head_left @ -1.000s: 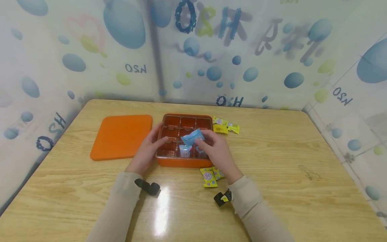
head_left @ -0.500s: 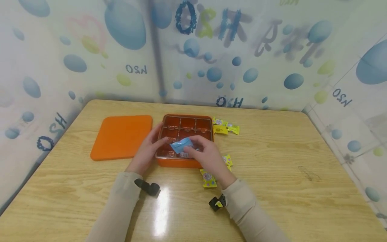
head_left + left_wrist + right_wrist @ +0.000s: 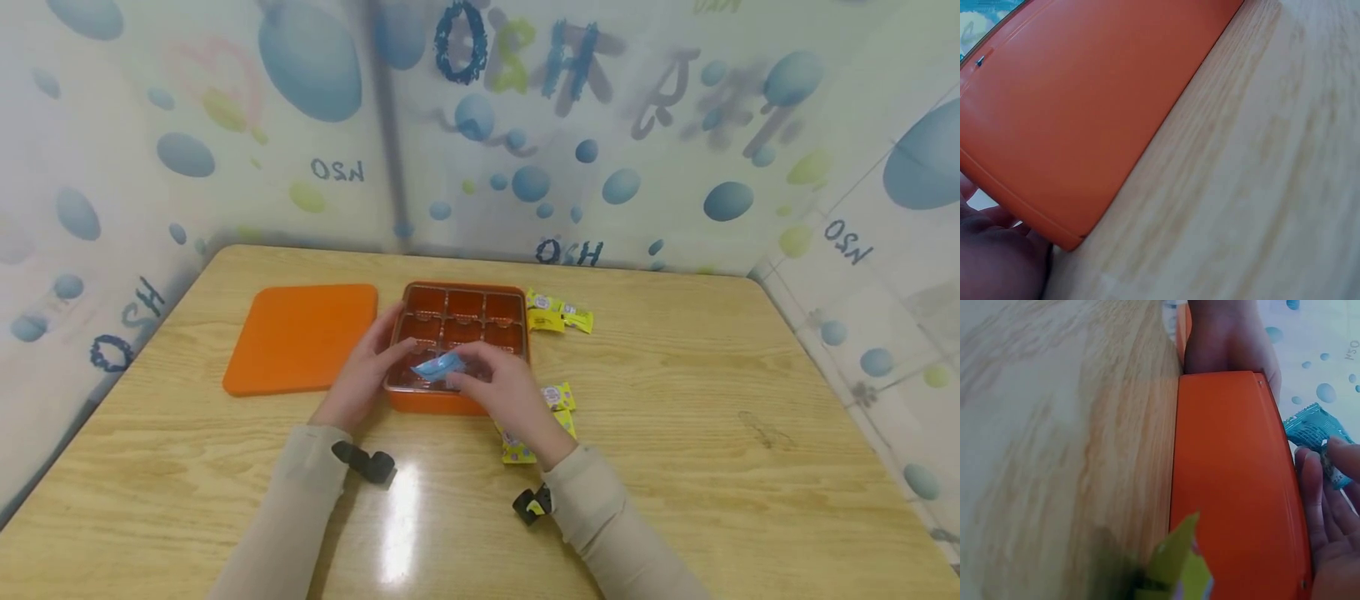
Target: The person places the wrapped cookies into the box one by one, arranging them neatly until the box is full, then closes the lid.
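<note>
Head view: a person's right hand [image 3: 506, 392] pinches a small blue glossy-film packet [image 3: 433, 367] between thumb and fingers, just above the front row of a square orange plastic box [image 3: 438, 403] fitted with a clear plastic nine-compartment tray [image 3: 466, 305]. The left hand [image 3: 362, 373] holds the box's left side, thumb over the rim, fingers along the outside. The packet looks light, soft and slick, suited to a gentle pinch at its middle or a crimped end; the box seems stiff, best steadied by its walls. Left of the box lies a flat orange round-cornered panel [image 3: 303, 340]. Small yellow printed packets [image 3: 551, 312] sit beside the box's far right corner; a nearer yellow cluster [image 3: 517, 454] lies by the right wrist, on the pale wood-grain surface [image 3: 712, 417]. That wrist partly covers the cluster, so I cannot count it. The right hand hides some front compartments, and the wrapper's print is unreadable.
</note>
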`<state>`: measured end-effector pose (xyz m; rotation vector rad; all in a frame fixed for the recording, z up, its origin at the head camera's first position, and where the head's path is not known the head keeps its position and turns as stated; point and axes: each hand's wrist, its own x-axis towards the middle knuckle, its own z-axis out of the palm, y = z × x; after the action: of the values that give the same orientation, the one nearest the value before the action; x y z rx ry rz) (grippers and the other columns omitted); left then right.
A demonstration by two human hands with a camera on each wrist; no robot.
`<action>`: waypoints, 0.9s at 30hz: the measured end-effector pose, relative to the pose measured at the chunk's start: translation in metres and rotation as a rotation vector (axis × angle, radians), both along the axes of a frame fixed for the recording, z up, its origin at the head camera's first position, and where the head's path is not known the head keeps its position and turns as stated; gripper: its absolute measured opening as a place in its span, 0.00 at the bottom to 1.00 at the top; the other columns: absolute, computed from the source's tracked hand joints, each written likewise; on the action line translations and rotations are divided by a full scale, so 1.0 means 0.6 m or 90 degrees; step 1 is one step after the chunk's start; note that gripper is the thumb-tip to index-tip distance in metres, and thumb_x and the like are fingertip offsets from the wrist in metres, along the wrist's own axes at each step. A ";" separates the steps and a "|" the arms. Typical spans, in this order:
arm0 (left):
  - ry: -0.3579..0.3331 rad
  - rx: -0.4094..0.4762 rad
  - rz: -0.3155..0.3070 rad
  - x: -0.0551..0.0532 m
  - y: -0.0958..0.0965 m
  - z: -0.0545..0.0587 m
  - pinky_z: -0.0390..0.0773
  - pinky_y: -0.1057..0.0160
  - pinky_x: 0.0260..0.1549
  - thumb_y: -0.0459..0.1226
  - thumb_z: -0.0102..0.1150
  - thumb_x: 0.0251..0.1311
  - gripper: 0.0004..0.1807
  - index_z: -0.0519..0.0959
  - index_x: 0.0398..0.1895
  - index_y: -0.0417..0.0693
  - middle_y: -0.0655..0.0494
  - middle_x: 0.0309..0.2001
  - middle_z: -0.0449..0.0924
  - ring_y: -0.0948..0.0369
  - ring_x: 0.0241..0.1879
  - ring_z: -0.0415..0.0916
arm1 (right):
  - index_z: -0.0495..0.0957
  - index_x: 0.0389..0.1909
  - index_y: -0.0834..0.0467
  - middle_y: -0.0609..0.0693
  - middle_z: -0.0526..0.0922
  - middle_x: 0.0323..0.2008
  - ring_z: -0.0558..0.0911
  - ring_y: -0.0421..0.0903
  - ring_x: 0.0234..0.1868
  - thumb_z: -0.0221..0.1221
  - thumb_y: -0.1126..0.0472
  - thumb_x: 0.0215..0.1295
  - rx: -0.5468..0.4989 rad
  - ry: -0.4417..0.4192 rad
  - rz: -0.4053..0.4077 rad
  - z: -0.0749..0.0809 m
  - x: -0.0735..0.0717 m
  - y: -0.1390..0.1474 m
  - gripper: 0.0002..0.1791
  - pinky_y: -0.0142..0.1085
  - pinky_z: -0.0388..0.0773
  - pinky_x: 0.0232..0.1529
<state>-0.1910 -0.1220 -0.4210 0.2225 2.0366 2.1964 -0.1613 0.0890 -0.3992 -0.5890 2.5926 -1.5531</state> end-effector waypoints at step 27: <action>0.006 0.007 0.000 0.001 0.001 0.000 0.51 0.51 0.61 0.41 0.53 0.59 0.35 0.50 0.68 0.54 0.56 0.68 0.48 0.56 0.65 0.46 | 0.77 0.47 0.40 0.33 0.76 0.45 0.75 0.32 0.35 0.50 0.47 0.62 0.070 0.114 -0.005 -0.002 0.001 -0.005 0.14 0.29 0.74 0.35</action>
<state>-0.1906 -0.1216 -0.4211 0.2343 2.0300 2.2106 -0.1607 0.0862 -0.4001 -0.7386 2.7916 -1.4082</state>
